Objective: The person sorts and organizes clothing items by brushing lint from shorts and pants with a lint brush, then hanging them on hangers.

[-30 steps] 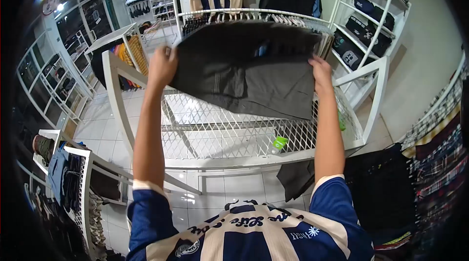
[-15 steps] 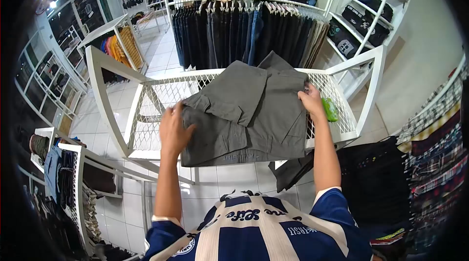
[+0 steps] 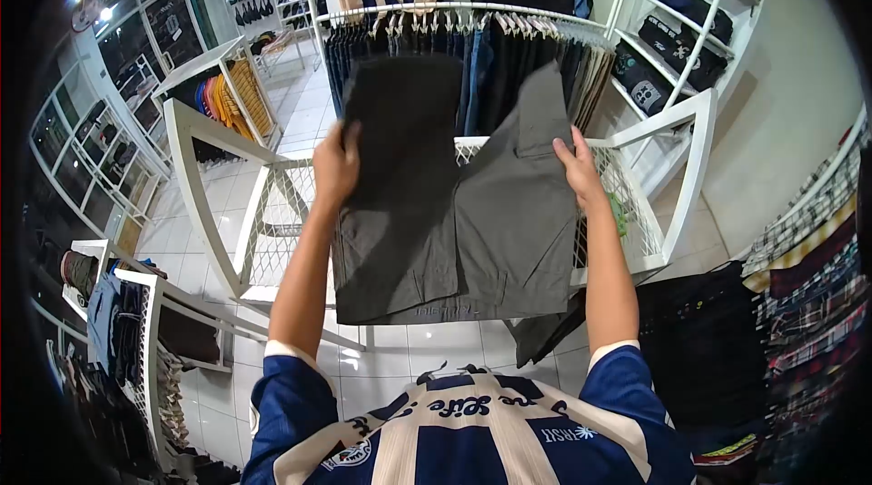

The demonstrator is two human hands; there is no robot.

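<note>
A pair of dark grey pants [image 3: 509,222] lies spread over the white mesh-topped rack, its lettered waistband toward me. The two legs point away; the left one is lifted and smeared by motion. My left hand [image 3: 336,163] is closed on the left edge of that leg, its fingers partly hidden behind the cloth. At the opposite edge, my right hand [image 3: 579,167] grips the right leg, with the thumb on top. A bright green item [image 3: 619,212] shows partly behind my right forearm.
The white metal rack [image 3: 683,167] has raised side frames at left and right. Behind it hang several dark trousers [image 3: 477,67] on a rail. Dark cloth [image 3: 545,335] dangles below the rack's front edge. Plaid shirts [image 3: 808,294] hang at the right.
The left leg, folded across the middle before, is now raised and opened out away from me. Both hands have moved up and farther from me along the pants' edges.
</note>
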